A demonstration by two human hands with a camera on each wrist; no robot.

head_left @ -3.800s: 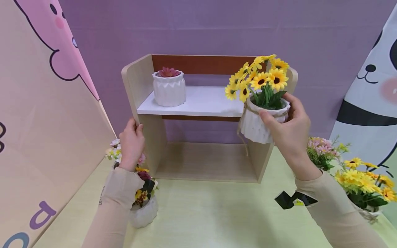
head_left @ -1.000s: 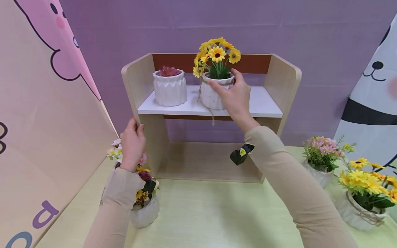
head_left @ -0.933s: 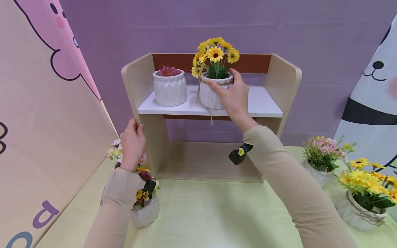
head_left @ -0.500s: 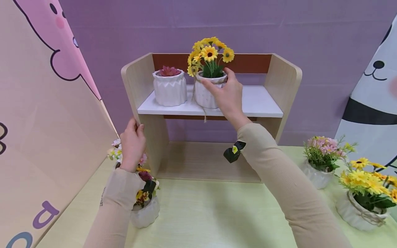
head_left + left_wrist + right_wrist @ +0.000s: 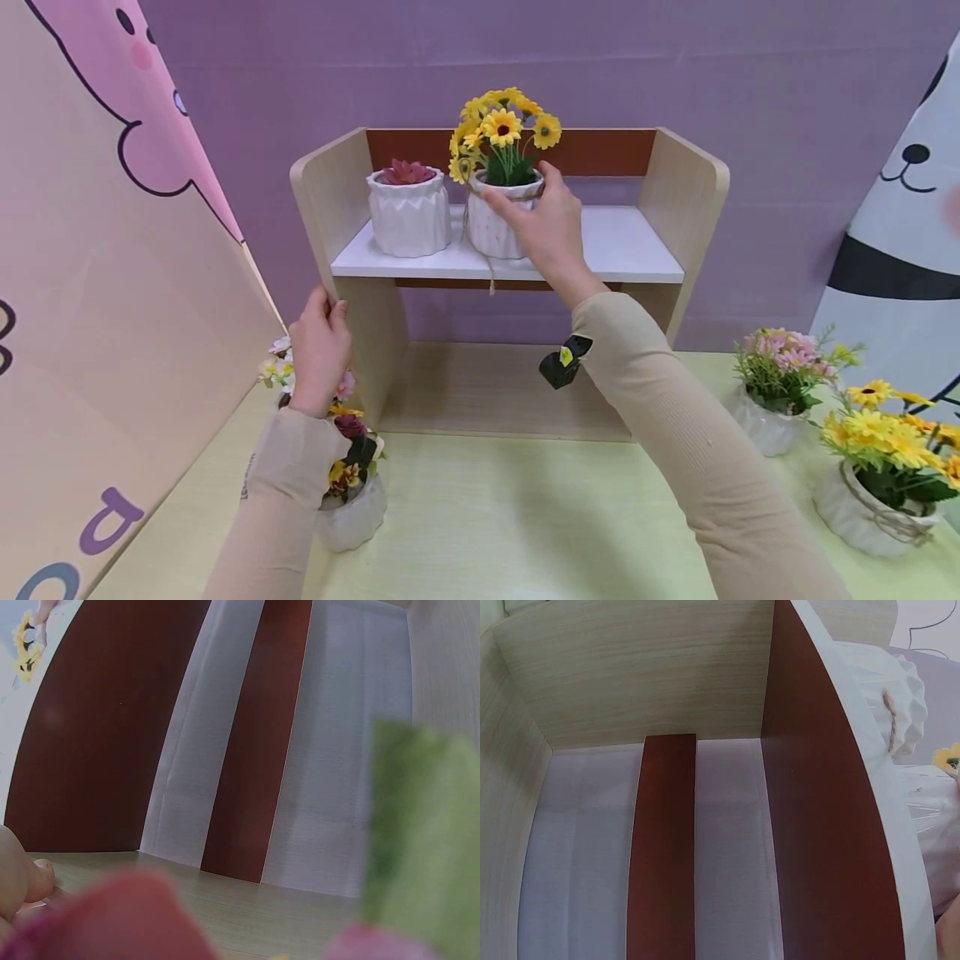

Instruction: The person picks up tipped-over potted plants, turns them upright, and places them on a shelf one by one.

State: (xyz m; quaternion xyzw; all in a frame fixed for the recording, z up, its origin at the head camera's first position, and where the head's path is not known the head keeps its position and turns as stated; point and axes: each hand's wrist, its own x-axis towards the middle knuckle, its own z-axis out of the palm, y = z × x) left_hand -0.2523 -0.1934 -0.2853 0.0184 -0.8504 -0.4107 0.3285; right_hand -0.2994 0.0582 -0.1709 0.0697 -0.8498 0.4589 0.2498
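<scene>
My right hand (image 5: 551,229) holds a white ribbed pot (image 5: 491,225) of yellow artificial sunflowers (image 5: 501,129), thumb and fingers around its rim. The pot is upright at the white upper board (image 5: 637,250) of a small wooden shelf, with its twine hanging over the front edge. Just left of it stands a white pot (image 5: 408,218) with a red succulent (image 5: 407,172), a narrow gap between them. My left hand (image 5: 318,354) grips the front edge of the shelf's left side panel (image 5: 371,342). In the right wrist view, part of the sunflower pot (image 5: 930,817) shows at the right edge.
Below is the shelf's bottom board (image 5: 510,392). Flower pots stand on the table left, including a white pot (image 5: 352,512) partly behind my left arm. At right are a pink-flower pot (image 5: 772,425) and a yellow-flower pot (image 5: 870,512). A purple backdrop (image 5: 525,50) is behind.
The sunflower pot has moved left in my right hand, from before the shelf's right side to beside the succulent, only slightly over the last half second. My left hand keeps its grip.
</scene>
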